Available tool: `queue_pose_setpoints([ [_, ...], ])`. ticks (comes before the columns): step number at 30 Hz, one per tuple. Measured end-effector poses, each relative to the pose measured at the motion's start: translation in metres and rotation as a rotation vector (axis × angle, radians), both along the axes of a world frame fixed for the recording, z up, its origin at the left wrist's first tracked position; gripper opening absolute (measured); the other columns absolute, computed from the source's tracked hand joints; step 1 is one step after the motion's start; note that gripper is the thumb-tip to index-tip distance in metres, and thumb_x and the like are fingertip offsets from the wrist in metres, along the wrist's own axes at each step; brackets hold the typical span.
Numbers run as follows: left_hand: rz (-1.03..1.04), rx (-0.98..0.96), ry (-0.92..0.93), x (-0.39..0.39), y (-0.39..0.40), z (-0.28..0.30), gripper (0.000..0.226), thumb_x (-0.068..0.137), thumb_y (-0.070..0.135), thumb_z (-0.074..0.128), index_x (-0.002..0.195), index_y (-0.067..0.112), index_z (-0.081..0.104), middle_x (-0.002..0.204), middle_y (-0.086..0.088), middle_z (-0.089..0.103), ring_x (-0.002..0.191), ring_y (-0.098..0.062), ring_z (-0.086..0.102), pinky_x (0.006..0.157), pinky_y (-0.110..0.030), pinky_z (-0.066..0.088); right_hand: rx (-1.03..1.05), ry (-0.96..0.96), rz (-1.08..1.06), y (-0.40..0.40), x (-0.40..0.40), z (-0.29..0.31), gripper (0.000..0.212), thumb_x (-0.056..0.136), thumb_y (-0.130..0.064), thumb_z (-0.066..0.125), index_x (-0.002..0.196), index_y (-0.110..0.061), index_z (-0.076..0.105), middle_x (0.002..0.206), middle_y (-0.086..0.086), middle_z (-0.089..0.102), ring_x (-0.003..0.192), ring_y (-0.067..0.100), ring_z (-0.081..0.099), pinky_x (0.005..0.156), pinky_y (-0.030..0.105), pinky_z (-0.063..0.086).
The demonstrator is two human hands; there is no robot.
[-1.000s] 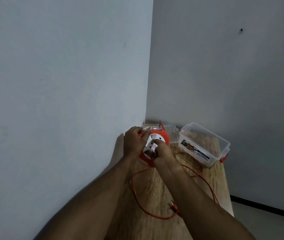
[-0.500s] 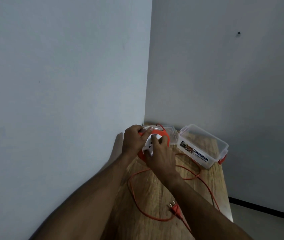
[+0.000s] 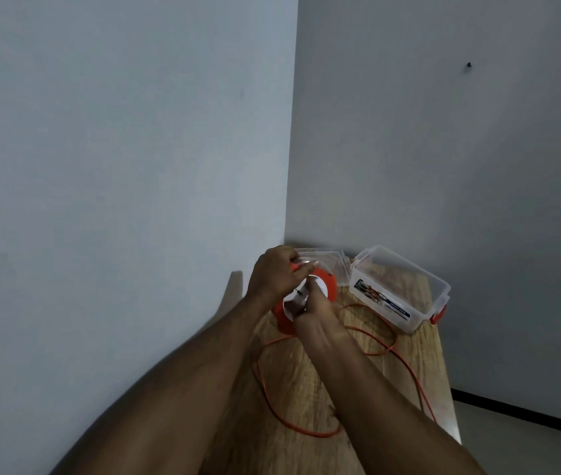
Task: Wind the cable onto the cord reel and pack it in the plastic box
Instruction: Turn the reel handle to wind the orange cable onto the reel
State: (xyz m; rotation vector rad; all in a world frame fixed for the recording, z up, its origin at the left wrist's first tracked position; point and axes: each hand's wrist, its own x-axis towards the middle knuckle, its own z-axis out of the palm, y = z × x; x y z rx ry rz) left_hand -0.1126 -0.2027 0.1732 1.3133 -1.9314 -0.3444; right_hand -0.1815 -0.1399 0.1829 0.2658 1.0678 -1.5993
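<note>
Two hands were seen on the orange cord reel (image 3: 327, 286), which was held on edge over the wooden surface (image 3: 310, 382) in the lower centre of the frame, close to the corner of two grey walls. The left hand (image 3: 274, 274) was wrapped over the upper left rim of the reel, its fingers (image 3: 301, 266) curled round the orange edge. The right hand (image 3: 313, 311) was placed against the reel's white face, its fingers bent there; whether a knob or crank was pinched could not be told. The orange cable (image 3: 272, 402) was left largely unwound, looped loosely across the surface below and to the right of the reel, partly hidden behind the right forearm. The clear plastic box (image 3: 399, 289) was stood open at the right of the reel, near it but apart, with a printed label on its near side and a red clasp at its right end. Its clear lid (image 3: 332, 260) was laid flat just behind the reel, against the wall corner.
</note>
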Motion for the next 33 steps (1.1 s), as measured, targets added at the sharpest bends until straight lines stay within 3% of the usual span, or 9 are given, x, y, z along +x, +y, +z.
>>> queue_pose_setpoints([
  [4, 0.036, 0.036, 0.039, 0.005, -0.008, 0.002, 0.058, 0.082, 0.067, 0.061, 0.07, 0.01, 0.066, 0.066, 0.0, 0.063, 0.062, -0.015, 0.06, 0.064, -0.041, 0.056, 0.011, -0.059, 0.129, 0.002, -0.009, 0.002, 0.047, 0.095, -0.012, 0.065, 0.135, 0.003, 0.048, 0.118, 0.015, 0.06, 0.063, 0.022, 0.069, 0.041, 0.028, 0.054],
  [6, 0.058, 0.064, 0.092, 0.009, -0.01, 0.002, 0.06, 0.08, 0.069, 0.061, 0.068, 0.01, 0.065, 0.065, -0.001, 0.064, 0.062, -0.015, 0.061, 0.064, -0.04, 0.056, 0.124, 0.25, 0.208, 0.013, -0.011, -0.002, 0.036, 0.087, -0.01, 0.071, 0.12, -0.005, 0.057, 0.108, 0.011, 0.067, 0.067, 0.025, 0.073, 0.048, 0.035, 0.059],
  [8, 0.073, 0.089, 0.124, 0.012, -0.011, 0.002, 0.066, 0.076, 0.076, 0.056, 0.07, 0.011, 0.067, 0.066, -0.001, 0.067, 0.063, -0.015, 0.064, 0.066, -0.041, 0.058, 0.071, 0.851, 0.183, 0.031, -0.012, -0.011, 0.031, 0.088, -0.014, 0.071, 0.119, -0.013, 0.063, 0.101, 0.006, 0.072, 0.078, 0.021, 0.074, 0.062, 0.038, 0.063],
  [11, 0.062, 0.127, 0.14, 0.015, -0.015, 0.0, 0.072, 0.073, 0.08, 0.054, 0.072, 0.009, 0.069, 0.067, -0.004, 0.068, 0.065, -0.018, 0.065, 0.068, -0.043, 0.058, -0.177, 1.827, 0.189, 0.049, -0.018, -0.013, 0.036, 0.088, -0.025, 0.072, 0.123, -0.017, 0.067, 0.1, -0.003, 0.073, 0.081, 0.007, 0.069, 0.071, 0.019, 0.054],
  [15, 0.014, 0.154, 0.144, 0.011, -0.012, 0.005, 0.07, 0.074, 0.078, 0.056, 0.078, 0.01, 0.073, 0.071, -0.003, 0.07, 0.068, -0.016, 0.066, 0.072, -0.041, 0.06, -0.137, 2.187, 0.435, 0.04, -0.024, -0.023, 0.058, 0.086, -0.034, 0.073, 0.137, -0.016, 0.053, 0.126, 0.007, 0.063, 0.089, 0.019, 0.068, 0.066, 0.019, 0.048],
  [20, -0.036, 0.182, 0.101, 0.01, -0.014, 0.01, 0.069, 0.074, 0.077, 0.06, 0.08, 0.009, 0.074, 0.072, -0.006, 0.071, 0.068, -0.019, 0.067, 0.072, -0.042, 0.06, -0.072, 2.113, 0.458, 0.036, -0.022, -0.021, 0.065, 0.085, -0.049, 0.07, 0.138, -0.016, 0.048, 0.128, 0.007, 0.053, 0.087, 0.017, 0.064, 0.062, 0.016, 0.041],
  [27, -0.069, 0.144, 0.053, 0.012, -0.011, 0.019, 0.047, 0.082, 0.06, 0.071, 0.071, 0.014, 0.07, 0.064, 0.001, 0.064, 0.062, -0.014, 0.061, 0.062, -0.031, 0.05, -0.258, 1.671, 0.304, 0.028, -0.016, -0.028, 0.054, 0.077, -0.035, 0.085, 0.124, -0.018, 0.065, 0.12, -0.003, 0.068, 0.104, 0.01, 0.066, 0.084, 0.013, 0.051],
  [31, -0.053, 0.098, -0.039, 0.009, -0.01, 0.024, 0.048, 0.081, 0.062, 0.071, 0.064, 0.017, 0.063, 0.061, 0.005, 0.061, 0.058, -0.01, 0.058, 0.057, -0.026, 0.044, 0.056, 1.115, 0.135, 0.019, -0.002, -0.021, 0.055, 0.073, -0.039, 0.088, 0.116, -0.014, 0.065, 0.11, -0.001, 0.068, 0.099, 0.016, 0.066, 0.08, 0.033, 0.059],
  [33, -0.059, 0.093, -0.074, 0.007, -0.009, 0.022, 0.05, 0.079, 0.064, 0.07, 0.071, 0.015, 0.069, 0.067, 0.003, 0.066, 0.062, -0.01, 0.062, 0.06, -0.03, 0.052, 0.049, 0.602, 0.228, 0.009, -0.002, -0.023, 0.053, 0.084, -0.038, 0.079, 0.122, -0.008, 0.06, 0.107, 0.003, 0.065, 0.093, 0.021, 0.067, 0.073, 0.036, 0.061],
])
